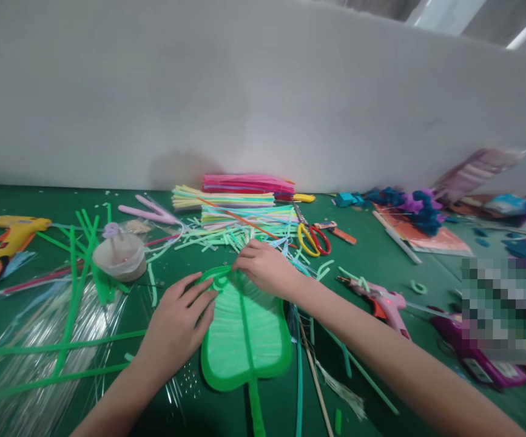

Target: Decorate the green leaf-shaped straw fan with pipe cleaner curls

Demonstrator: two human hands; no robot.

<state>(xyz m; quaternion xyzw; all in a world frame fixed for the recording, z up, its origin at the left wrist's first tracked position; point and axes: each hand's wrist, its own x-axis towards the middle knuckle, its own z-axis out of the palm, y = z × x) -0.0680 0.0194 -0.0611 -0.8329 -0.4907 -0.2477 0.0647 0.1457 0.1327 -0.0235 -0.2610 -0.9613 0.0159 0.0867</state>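
Note:
A green hand fan [226,340], with a fuzzy rim like pipe cleaner and a pale ribbed face, lies on the table with its handle toward me. On its upper left edge rests my left hand [176,325], fingers spread and fingertips touching the rim. My right hand [267,270] is bent over the top of the fan, its fingers pinched together at the rim; the fingertips are partly hidden. A small green curl shows on the face between both hands.
Bundles of coloured pipe cleaners [249,184] lie by the wall, with scissors [310,238] beside them. A yellow glue gun [14,237] and a plastic cup [119,255] are left; a pink glue gun [387,300] is right. Clear thin strips [76,340] cover the lower left.

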